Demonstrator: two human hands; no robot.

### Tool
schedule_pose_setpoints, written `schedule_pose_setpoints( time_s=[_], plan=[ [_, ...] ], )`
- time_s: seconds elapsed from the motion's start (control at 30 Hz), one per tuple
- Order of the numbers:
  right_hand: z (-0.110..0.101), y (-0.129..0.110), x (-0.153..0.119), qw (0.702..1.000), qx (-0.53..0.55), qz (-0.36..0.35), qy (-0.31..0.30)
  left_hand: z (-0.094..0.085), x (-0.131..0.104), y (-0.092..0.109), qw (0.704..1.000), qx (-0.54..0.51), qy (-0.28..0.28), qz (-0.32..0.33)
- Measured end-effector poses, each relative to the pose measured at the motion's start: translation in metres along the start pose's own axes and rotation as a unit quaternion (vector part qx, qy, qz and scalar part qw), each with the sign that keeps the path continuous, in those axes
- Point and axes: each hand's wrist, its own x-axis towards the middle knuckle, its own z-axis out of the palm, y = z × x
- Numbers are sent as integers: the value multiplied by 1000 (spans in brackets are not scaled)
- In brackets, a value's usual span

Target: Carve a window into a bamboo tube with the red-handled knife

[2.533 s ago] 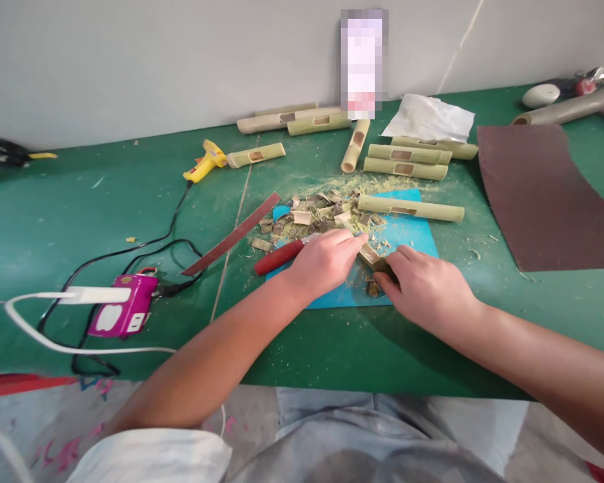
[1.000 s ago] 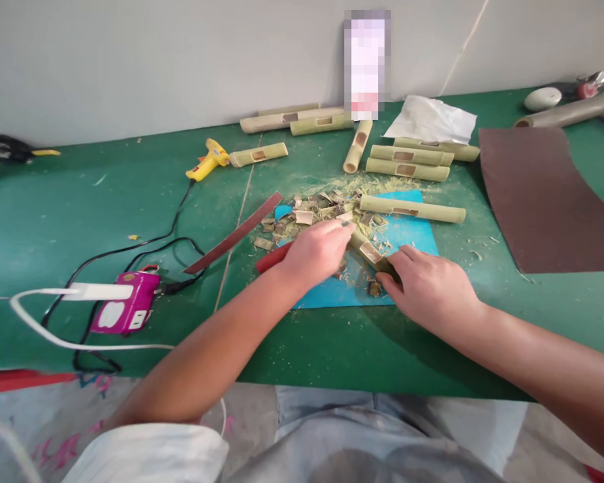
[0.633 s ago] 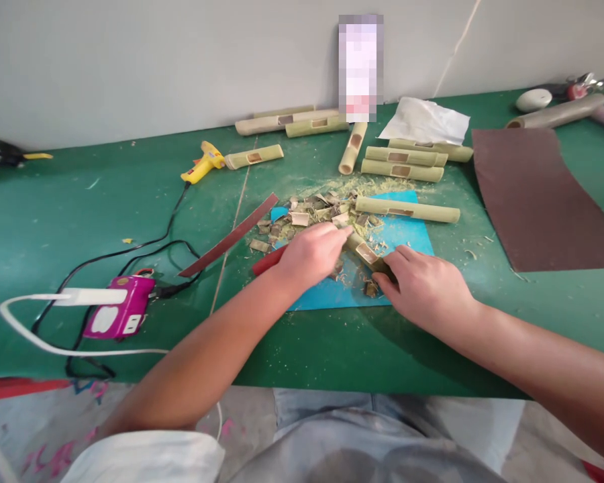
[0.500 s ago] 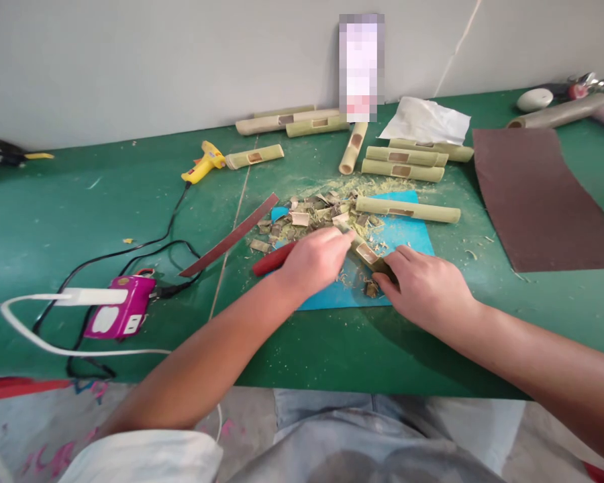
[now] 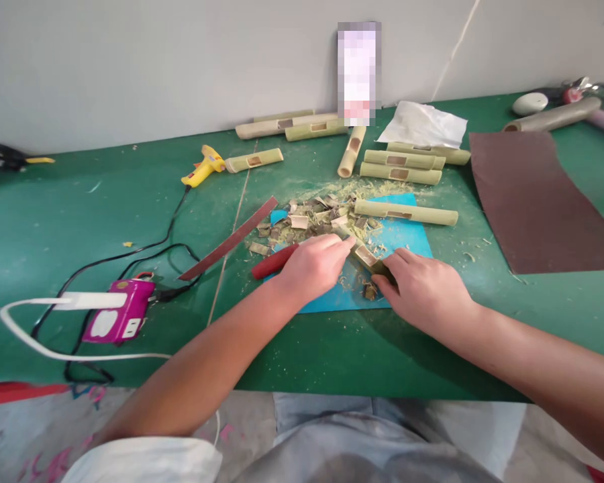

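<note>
Our right hand (image 5: pixel 423 282) grips 1 notched bamboo tube (image 5: pixel 365 255); our left hand (image 5: pixel 318 265) touches its far end, grip unclear.

The green worktop (image 5: pixel 332 355) carried a blue sheet (image 5: pixel 405 235), partly covered by bamboo chips (image 5: pixel 298 222). Left of the chips lay a brown strip (image 5: pixel 231 238), a yellow glue gun (image 5: pixel 204 166) beside a short bamboo tube (image 5: pixel 266 157), and, nearer the front edge, a magenta power adapter (image 5: pixel 123 312). A dark brown sheet (image 5: pixel 543 201) lay on the right.
</note>
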Motion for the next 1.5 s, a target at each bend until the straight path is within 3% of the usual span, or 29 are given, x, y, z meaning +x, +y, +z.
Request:
schedule_pose_setpoints(
  time_s=[0.37, 0.47, 0.57, 0.7, 0.8, 0.93, 1.03, 1.5],
  plan=[
    [0, 1, 0, 1000, -2, 12, -8, 5, -1, -2, 999, 38, 22, -3],
    [1, 1, 0, 1000, -1, 9, -9, 5, 0, -1, 999, 26, 19, 19],
    [1, 1, 1, 1000, 0, 6, -5, 4, 0, 0, 1000, 20, 23, -1],
    [2, 2, 0, 1000, 1, 7, -8, 4, 0, 1, 1000, 9, 12, 24],
    [2, 3, 0, 1000, 0, 11, -5, 4, 0, 1, 1000, 6, 22, -5],
    [2, 2, 0, 1000, 2, 5, -3, 4, 0, 0, 1000, -6, 7, 17],
    [2, 1, 0, 1000, 2, 4, 2, 3, 0, 0, 1000, 8, 18, -9],
    [2, 3, 0, 1000, 5, 5, -1, 4, 1, 5, 1000, 3, 19, 18]
  ],
)
